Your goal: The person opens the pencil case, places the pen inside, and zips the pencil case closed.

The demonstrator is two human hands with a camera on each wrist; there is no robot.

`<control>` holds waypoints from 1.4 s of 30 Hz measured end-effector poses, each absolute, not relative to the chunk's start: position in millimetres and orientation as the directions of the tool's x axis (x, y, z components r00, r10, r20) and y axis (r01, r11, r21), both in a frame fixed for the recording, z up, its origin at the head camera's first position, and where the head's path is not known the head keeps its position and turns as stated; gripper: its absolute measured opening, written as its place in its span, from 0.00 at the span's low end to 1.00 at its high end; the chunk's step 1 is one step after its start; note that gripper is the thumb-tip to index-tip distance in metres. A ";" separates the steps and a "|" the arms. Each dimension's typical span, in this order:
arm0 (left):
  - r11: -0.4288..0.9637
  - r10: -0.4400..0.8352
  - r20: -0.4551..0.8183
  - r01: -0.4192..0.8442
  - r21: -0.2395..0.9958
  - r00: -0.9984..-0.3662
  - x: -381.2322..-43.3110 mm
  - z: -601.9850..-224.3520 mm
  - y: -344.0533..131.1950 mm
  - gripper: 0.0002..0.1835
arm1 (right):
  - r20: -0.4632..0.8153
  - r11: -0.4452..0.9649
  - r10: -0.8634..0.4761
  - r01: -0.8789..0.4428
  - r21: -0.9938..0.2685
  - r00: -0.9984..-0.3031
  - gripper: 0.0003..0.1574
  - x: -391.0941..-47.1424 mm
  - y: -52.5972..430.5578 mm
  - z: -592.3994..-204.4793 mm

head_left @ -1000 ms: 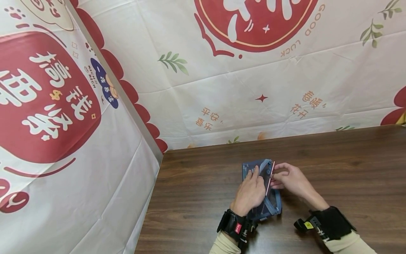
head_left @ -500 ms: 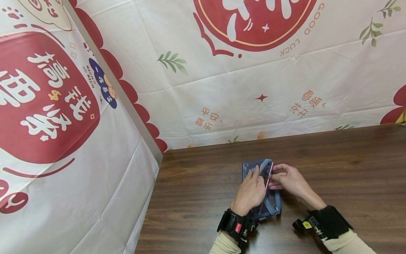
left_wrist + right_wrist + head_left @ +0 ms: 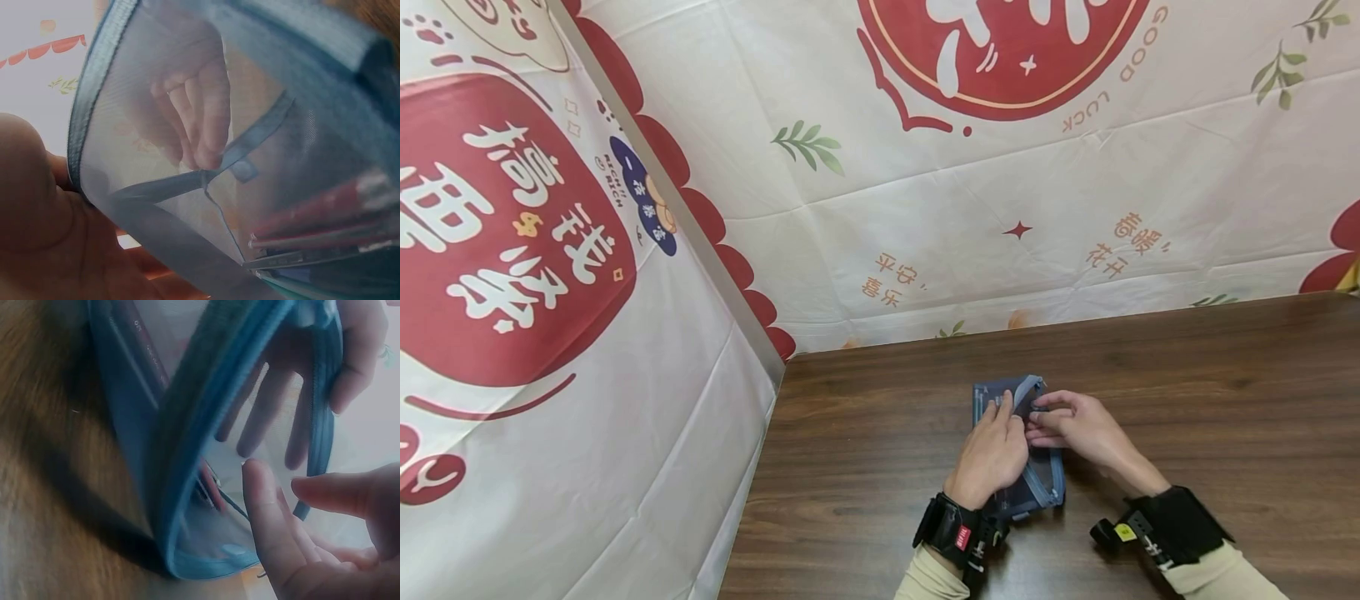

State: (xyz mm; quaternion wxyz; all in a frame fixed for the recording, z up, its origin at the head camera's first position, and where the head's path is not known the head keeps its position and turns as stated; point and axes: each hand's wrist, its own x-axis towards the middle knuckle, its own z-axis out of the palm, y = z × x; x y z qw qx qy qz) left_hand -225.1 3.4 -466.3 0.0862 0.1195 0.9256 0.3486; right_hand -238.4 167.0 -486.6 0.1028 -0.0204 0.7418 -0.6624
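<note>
A blue mesh zip pencil case (image 3: 1043, 483) lies on the wooden table, its zip opening spread wide. My left hand (image 3: 992, 454) lies over it and holds its side, thumb outside the zip edge and fingers (image 3: 256, 425) showing through the mesh in the right wrist view. My right hand (image 3: 1086, 429) is at the mouth of the case. Its thumb (image 3: 344, 494) and index finger stand a little apart, with nothing seen between them. Through the mesh, the left wrist view shows the right hand's fingers (image 3: 209, 119). Inside lie several pens, among them a red one (image 3: 312, 212).
The dark wooden table (image 3: 865, 450) stretches out around the case. A white printed cloth (image 3: 820, 250) hangs along its back edge, and another cloth (image 3: 647, 400) stands at the left. Both wrists wear black straps with cameras.
The thin pinkish pen that my right hand held at the opening has slid into the case and left the fingers. The right hand has moved slightly left; the left hand stays in place.
</note>
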 end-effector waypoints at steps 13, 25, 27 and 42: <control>0.719 0.262 -0.063 0.152 0.678 -0.963 -223.9 -465.4 2.3 0.28 | -0.109 0.366 -0.347 -0.028 -0.930 -0.931 0.19 -235.4 184.8 -467.9; 0.718 0.274 -0.060 0.163 0.677 -0.960 -226.2 -465.4 -0.2 0.28 | -0.119 0.393 -0.663 -0.208 -0.895 -0.739 0.17 -218.1 194.7 -446.6; 0.718 0.277 -0.053 0.171 0.674 -0.959 -226.1 -465.1 -0.5 0.28 | -0.121 0.384 -0.685 -0.215 -0.898 -0.718 0.17 -215.8 191.1 -446.4; 0.721 0.231 -0.031 0.150 0.676 -0.973 -226.6 -465.2 -2.1 0.28 | -0.154 0.393 -0.722 -0.217 -0.893 -0.675 0.13 -207.2 175.9 -449.7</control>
